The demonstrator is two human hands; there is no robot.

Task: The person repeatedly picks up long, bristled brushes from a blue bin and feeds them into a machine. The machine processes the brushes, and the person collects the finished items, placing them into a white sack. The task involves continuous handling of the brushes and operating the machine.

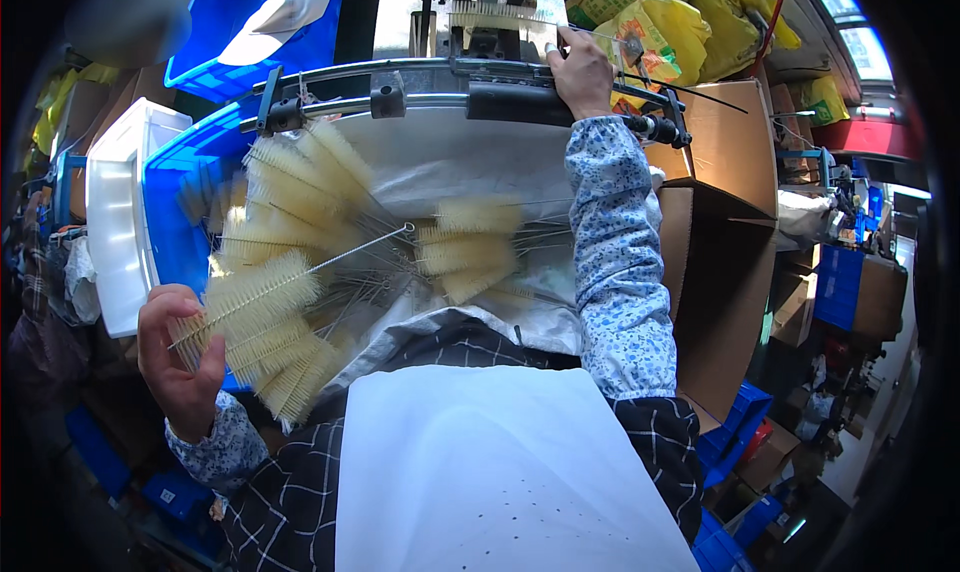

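Observation:
At the left, my left hand [178, 347] is closed on the bristle end of a wire-stemmed brush [258, 297] with pale yellow bristles. Its twisted wire stem points up and right and ends in a small loop. Under it lies a fanned pile of similar brushes [290, 372]. My right hand [583, 75] reaches up to the machine [490, 42], with bent fingers closed at the right end of a narrow pale brush [500, 14] lying across it. The fingertips there are partly hidden.
Metal rails [400, 84] cross in front of the machine. A blue crate [170, 217] and a white tray [125, 212] stand left. More brushes [470, 247] lie on white sheeting at centre. An open cardboard box [725, 272] stands right, with yellow sacks [655, 37] behind.

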